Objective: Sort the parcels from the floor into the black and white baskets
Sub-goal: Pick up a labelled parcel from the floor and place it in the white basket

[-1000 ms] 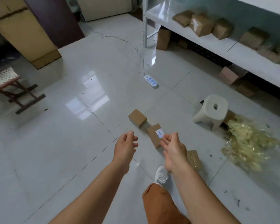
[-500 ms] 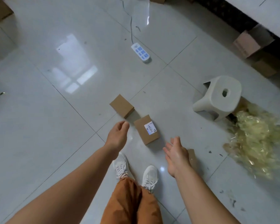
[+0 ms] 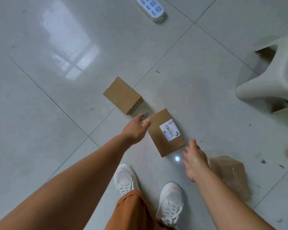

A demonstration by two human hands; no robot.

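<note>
Three brown cardboard parcels lie on the white tiled floor. A plain parcel [image 3: 122,95] is farthest from me. A flat parcel with a white barcode label [image 3: 165,131] lies just in front of my feet. A tape-wrapped parcel [image 3: 229,173] lies to the right, partly behind my right forearm. My left hand [image 3: 135,128] reaches with straight fingers to the labelled parcel's left edge, empty. My right hand [image 3: 194,159] hovers open at that parcel's near right corner, holding nothing. Neither basket is in view.
A white plastic stool [image 3: 273,80] stands at the right edge. A white and blue power strip [image 3: 152,8] lies at the top of the floor. My two white shoes [image 3: 125,179] stand just below the parcels. Bare tiles stretch to the left.
The view has dropped down and closer to the floor. Both hands have moved nearer to the labelled parcel, the left to its left edge, the right to its near corner.
</note>
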